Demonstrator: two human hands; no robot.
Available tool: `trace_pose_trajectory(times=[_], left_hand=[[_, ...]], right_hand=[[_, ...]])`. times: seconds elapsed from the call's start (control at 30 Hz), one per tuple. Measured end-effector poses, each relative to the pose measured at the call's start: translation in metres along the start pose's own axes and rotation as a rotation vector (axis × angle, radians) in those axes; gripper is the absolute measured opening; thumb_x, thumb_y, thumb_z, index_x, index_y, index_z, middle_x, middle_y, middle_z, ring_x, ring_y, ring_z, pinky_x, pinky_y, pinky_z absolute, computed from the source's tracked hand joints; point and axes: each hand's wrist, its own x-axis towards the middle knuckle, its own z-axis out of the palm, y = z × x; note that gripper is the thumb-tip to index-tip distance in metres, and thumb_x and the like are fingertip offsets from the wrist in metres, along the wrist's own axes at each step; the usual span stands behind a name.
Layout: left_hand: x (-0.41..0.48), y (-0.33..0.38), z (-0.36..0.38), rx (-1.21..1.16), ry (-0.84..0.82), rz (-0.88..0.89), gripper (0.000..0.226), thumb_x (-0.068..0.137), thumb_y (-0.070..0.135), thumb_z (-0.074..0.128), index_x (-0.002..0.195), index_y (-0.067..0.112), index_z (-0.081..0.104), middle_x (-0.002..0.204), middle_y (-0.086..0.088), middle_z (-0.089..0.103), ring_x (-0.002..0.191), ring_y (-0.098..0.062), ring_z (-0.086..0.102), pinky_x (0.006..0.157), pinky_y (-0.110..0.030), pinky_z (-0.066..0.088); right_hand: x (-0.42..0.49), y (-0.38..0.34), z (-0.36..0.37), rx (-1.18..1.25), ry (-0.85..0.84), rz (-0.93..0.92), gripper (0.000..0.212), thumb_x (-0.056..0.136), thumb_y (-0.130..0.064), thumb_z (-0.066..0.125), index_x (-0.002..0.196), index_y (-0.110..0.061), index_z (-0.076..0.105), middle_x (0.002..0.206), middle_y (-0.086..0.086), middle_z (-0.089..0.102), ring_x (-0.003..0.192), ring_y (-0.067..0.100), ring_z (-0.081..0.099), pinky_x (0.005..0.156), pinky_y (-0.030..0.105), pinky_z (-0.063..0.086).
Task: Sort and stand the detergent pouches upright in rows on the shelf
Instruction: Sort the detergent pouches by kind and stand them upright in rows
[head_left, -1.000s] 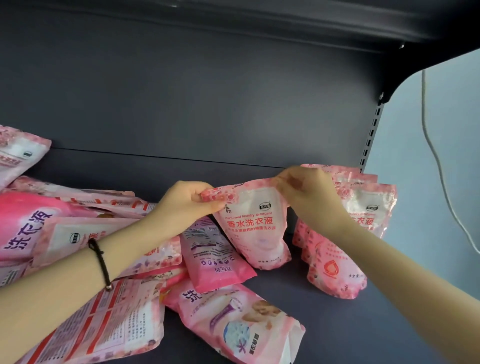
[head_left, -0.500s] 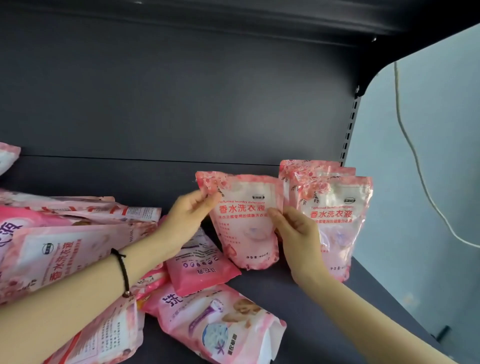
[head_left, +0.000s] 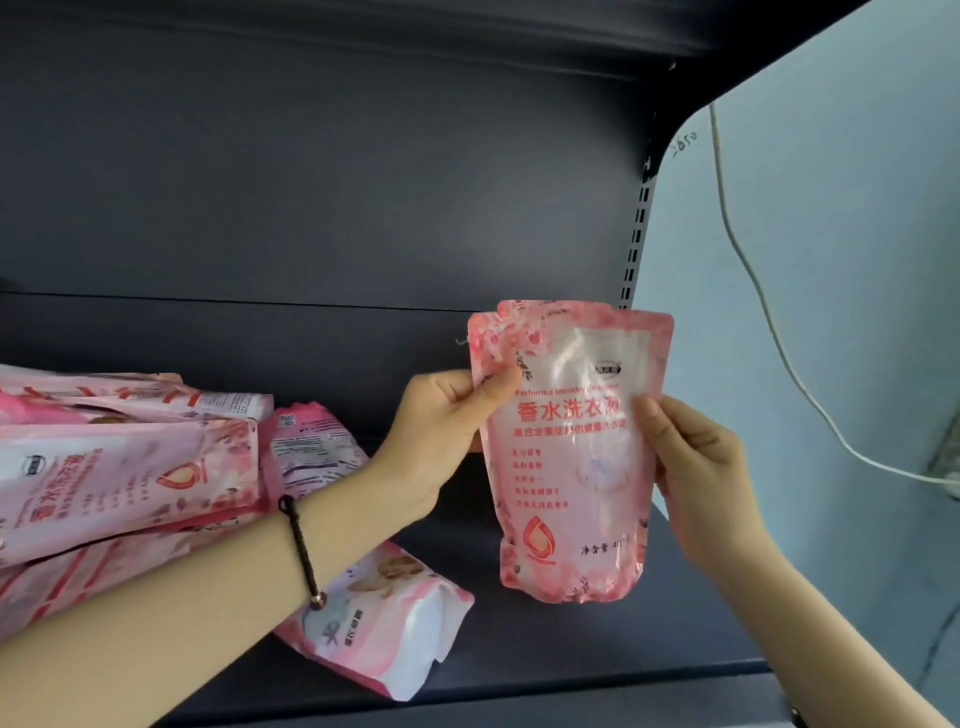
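The fingers (head_left: 493, 387) of my left hand (head_left: 441, 441) pinch the top left corner of a pouch (head_left: 566, 467), thumb in front. The fingers (head_left: 647, 415) of my right hand (head_left: 696, 478) curl round its right edge. So both hands are clamped on this one pouch. It is upright, front to me, at the right end of the shelf (head_left: 597, 649). I cannot tell if its bottom touches the shelf.

The pouch looks soft and full. I think it may flop over when I let go, if its bottom is not flat. My left arm is right over a fallen pouch (head_left: 384, 623) near the front edge. A bump could push that one off.

A second pink edge peeks out behind the pouch top. I cannot tell what it is. The pile (head_left: 130, 467) on the left is cut off by the picture edge. Shine hides some of the print.
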Motion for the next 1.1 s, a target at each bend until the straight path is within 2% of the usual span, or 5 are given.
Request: trace_pose_trajectory(times=[0.27,0.4,0.53,0.67,1.1], left_hand=[[-0.004,-0.017,0.027,0.105,-0.065,0.064,0.023,0.077,0.033,0.066,0.080,0.013,0.076,0.086,0.001,0.077,0.084,-0.013,0.073,0.068,-0.017,0.054],[-0.007,-0.003,0.009,0.534,-0.215,0.097,0.036,0.082,0.051,0.058,0.096,0.022,0.075,0.094,0.015,0.075,0.087,-0.003,0.070,0.071,-0.015,0.054],[-0.026,0.023,-0.038,1.160,-0.291,0.228,0.049,0.080,0.073,0.042,0.076,0.032,0.068,0.079,0.020,0.066,0.078,0.003,0.061,0.064,-0.013,0.045],[-0.061,0.034,-0.081,1.621,-0.324,0.372,0.052,0.081,0.079,0.026,0.073,0.037,0.055,0.071,0.020,0.055,0.072,0.002,0.053,0.068,-0.024,0.046],[-0.086,0.061,-0.179,1.934,-0.414,0.469,0.054,0.080,0.071,0.023,0.081,0.029,0.056,0.071,0.013,0.054,0.076,-0.009,0.056,0.067,-0.027,0.039]], right_hand=[[-0.007,0.014,-0.035,-0.055,-0.030,0.100,0.031,0.086,-0.035,0.056,0.086,-0.007,0.071,0.088,0.012,0.073,0.080,0.023,0.069,0.072,0.032,0.060],[-0.002,-0.004,-0.060,-0.838,-0.194,0.073,0.044,0.092,-0.049,0.046,0.073,-0.015,0.066,0.069,-0.004,0.071,0.066,0.009,0.068,0.071,0.041,0.058],[-0.008,-0.033,-0.067,-1.329,-0.608,0.313,0.054,0.079,-0.072,0.039,0.069,-0.025,0.064,0.068,-0.012,0.069,0.057,0.003,0.063,0.066,0.026,0.054],[-0.019,-0.056,-0.028,-1.327,-0.821,0.142,0.035,0.077,-0.073,0.041,0.072,-0.043,0.059,0.068,-0.045,0.054,0.068,-0.016,0.057,0.059,0.013,0.046],[-0.013,-0.054,0.142,-1.338,-0.956,-0.504,0.025,0.088,-0.054,0.051,0.100,-0.033,0.059,0.092,-0.011,0.066,0.085,0.016,0.062,0.061,0.026,0.039]])
